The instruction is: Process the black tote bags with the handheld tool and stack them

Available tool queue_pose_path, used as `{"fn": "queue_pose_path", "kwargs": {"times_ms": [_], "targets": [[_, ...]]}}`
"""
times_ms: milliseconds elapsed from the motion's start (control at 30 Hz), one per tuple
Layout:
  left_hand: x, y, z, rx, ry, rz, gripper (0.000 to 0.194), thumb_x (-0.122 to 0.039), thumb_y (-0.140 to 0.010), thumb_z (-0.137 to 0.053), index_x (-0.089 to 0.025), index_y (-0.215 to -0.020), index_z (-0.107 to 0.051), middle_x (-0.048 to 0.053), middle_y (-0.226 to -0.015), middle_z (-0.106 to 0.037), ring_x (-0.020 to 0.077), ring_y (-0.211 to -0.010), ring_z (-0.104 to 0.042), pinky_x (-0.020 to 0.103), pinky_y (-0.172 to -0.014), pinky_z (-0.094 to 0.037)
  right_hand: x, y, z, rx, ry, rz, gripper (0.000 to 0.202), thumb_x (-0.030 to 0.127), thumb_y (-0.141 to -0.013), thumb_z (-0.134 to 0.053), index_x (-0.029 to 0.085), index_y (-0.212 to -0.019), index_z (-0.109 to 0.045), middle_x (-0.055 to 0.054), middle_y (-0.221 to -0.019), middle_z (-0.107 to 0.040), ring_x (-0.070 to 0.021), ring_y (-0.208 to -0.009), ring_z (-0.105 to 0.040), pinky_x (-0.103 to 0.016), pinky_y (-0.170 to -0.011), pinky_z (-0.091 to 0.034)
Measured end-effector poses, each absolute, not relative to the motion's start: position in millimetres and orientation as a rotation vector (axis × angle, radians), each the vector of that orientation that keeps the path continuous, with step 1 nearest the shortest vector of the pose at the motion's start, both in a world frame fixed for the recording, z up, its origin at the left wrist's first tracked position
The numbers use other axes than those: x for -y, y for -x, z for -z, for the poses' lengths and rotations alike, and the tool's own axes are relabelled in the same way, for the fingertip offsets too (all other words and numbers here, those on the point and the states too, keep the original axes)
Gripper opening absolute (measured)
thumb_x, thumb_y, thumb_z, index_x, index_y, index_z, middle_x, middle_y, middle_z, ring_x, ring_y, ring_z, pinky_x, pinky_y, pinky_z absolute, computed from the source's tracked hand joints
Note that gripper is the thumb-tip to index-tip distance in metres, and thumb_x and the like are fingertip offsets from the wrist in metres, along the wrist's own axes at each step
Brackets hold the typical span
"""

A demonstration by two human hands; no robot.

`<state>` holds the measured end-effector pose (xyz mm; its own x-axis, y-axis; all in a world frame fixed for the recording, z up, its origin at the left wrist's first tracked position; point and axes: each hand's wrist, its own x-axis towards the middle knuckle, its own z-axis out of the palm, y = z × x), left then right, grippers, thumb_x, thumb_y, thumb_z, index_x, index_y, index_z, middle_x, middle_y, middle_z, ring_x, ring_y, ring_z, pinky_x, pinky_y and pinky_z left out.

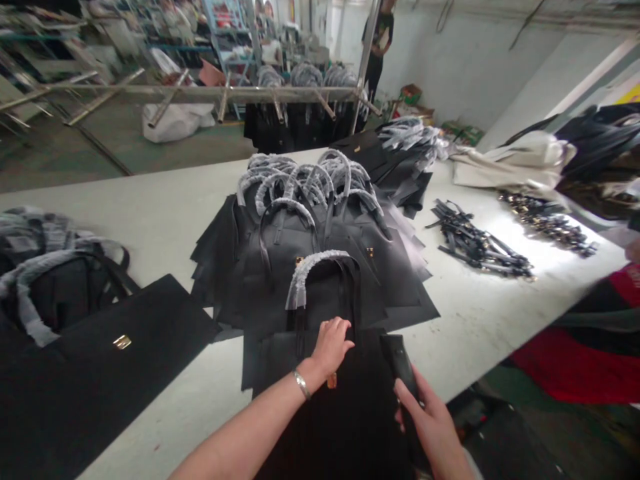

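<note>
In front of me lies a black bag panel (350, 413) with a small gold-coloured fitting, partly covered by my left wrist. Its arched handle (323, 263) is wrapped in clear plastic film. Over the panel, just below the handle, is my left hand (333, 343), a bracelet on its wrist; thumb and bent fingers are apart, with nothing visible between them. At the panel's right edge, my right hand (425, 410) grips a long black leather piece (397, 353), thumb on the near side. Whether that piece is joined to the panel I cannot tell.
Behind lies a fanned pile of black bag panels (230, 247) with wrapped handles. More panels (165, 320) lie left. Black straps (480, 243) and metal-fitted pieces (547, 223) lie right on the white table (175, 193). A metal rack (200, 97) and a person (383, 40) stand beyond.
</note>
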<state>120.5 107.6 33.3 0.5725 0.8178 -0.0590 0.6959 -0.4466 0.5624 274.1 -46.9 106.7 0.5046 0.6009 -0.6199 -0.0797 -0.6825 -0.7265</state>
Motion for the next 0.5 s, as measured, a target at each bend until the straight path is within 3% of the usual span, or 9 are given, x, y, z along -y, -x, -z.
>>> {"fn": "queue_pose_path", "kwargs": {"times_ms": [200,333,500], "targets": [[-48,-75,-24,-1.074,-2.481,-0.365,0.03,-0.023,-0.094,-0.057,-0.019,-0.123,-0.056,0.01,-0.134,-0.057,0.0259,-0.125,-0.052,0.048,-0.109,-0.037,43,-267,-101,0.47,2.007,-1.399,0.086,0.062,-0.075,-0.062,0.016,-0.145,-0.041,0.004,-0.06,-0.062,-0.0167,-0.044,-0.056,-0.028,-0.044,-0.043],[-27,-51,-10,-0.941,-2.606,-0.297,0.045,-0.033,-0.096,-0.057,-0.018,-0.138,-0.049,0.011,-0.147,-0.048,0.0258,-0.138,-0.042,0.046,-0.116,-0.03,26,-263,-93,0.448,1.966,-1.487,0.083,0.06,-0.074,-0.063,0.018,-0.142,-0.045,0.004,-0.064,-0.062,-0.0144,-0.041,-0.054,-0.026,-0.038,-0.042],[-30,-52,-1,-0.934,-2.679,-0.233,0.05,-0.04,-0.098,-0.052,-0.02,-0.143,-0.045,0.01,-0.152,-0.043,0.0252,-0.141,-0.038,0.045,-0.119,-0.027,-5,-267,-91,0.528,1.991,-1.365,0.072,0.057,-0.08,-0.061,0.018,-0.139,-0.049,0.005,-0.057,-0.059,-0.0161,-0.043,-0.055,-0.027,-0.042,-0.045]]}}
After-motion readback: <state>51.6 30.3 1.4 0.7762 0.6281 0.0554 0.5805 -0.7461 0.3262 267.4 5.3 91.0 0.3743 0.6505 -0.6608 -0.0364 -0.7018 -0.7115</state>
